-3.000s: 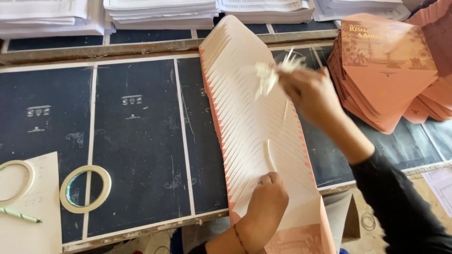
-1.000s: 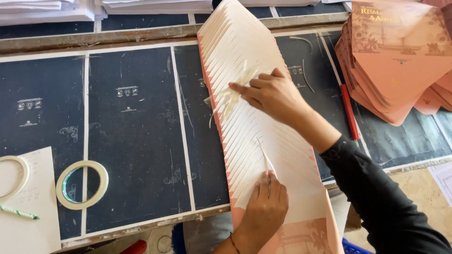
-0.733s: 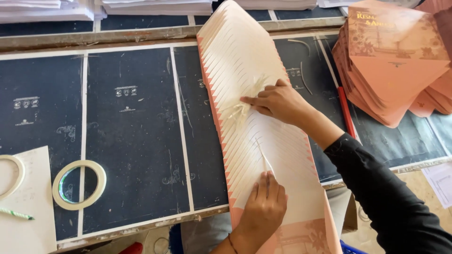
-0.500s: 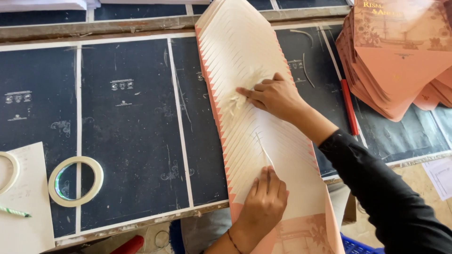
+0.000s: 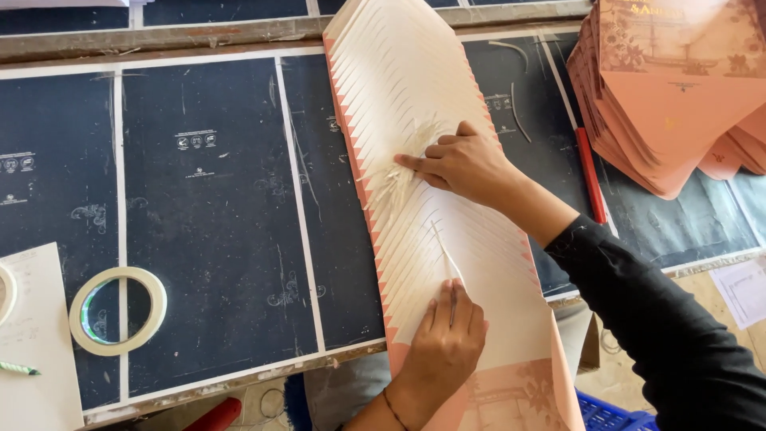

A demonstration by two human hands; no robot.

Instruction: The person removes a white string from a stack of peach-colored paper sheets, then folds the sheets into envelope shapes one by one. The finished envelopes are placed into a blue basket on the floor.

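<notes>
A long fanned-out row of salmon-pink envelopes with cream flaps [image 5: 407, 88] lies diagonally across the dark table. My right hand [image 5: 459, 164] lies flat on the middle of the row, fingers together and pointing left, over several thin pale strips [image 5: 391, 191] sticking out from the flaps. Nearer the table's front edge, my left hand [image 5: 447, 331] presses down on the row, fingertips at one thin white strip [image 5: 443, 247] that stands up from a flap.
A stack of salmon-pink printed envelopes [image 5: 678, 88] fills the top right, with a red pen [image 5: 589, 172] beside it. A roll of tape [image 5: 118, 310] and a white sheet [image 5: 32, 351] lie at the left. The table's front edge [image 5: 239, 375] runs below.
My right hand came down from holding strips above the row and slid along the flaps towards me. My left hand stayed pressed near the row's lower end.
</notes>
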